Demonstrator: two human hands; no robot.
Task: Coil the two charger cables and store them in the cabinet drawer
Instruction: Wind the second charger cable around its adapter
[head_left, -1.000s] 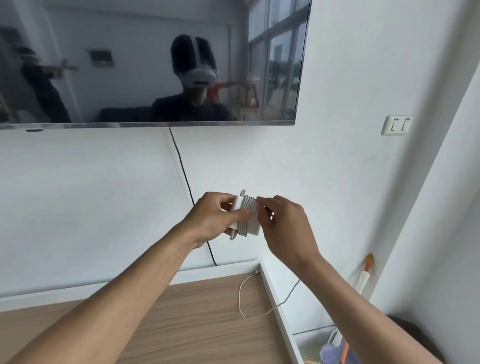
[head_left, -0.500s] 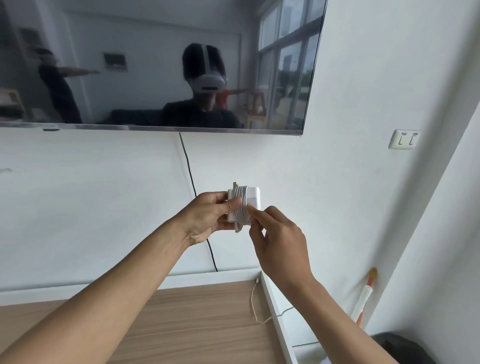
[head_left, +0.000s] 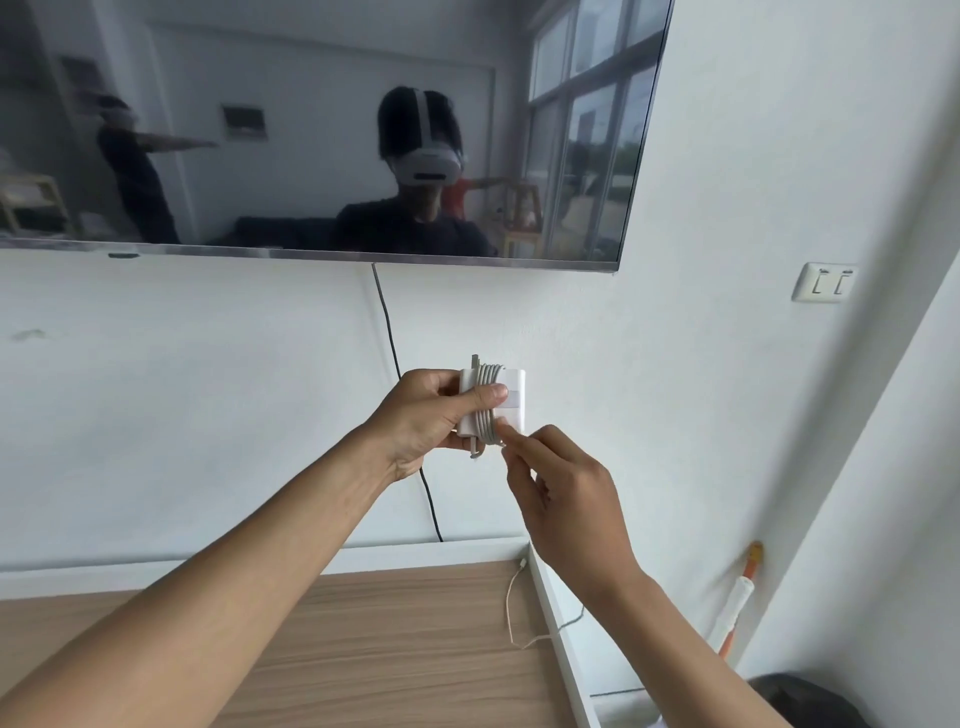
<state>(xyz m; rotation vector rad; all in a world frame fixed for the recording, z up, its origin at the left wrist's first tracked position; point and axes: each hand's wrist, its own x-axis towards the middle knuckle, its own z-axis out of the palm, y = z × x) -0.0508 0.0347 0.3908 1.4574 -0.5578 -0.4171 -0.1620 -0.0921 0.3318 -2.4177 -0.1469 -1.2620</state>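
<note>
The charger brick (head_left: 511, 402) is held in the air in front of the white wall, with its wound cable (head_left: 487, 382) wrapped in tight turns around the body. Your left hand (head_left: 428, 415) grasps the brick, fingers closed round it and the thumb pressed across the turns. Your right hand (head_left: 569, 499) sits just below, and its curled fingers (head_left: 519, 447) pinch the cable at the lower edge of the coil. The second cable (head_left: 510, 605) lies loose on the wooden surface (head_left: 363, 649) below, trailing over its right edge. A black cord (head_left: 387, 322) drops from the television (head_left: 311, 130) above.
</note>
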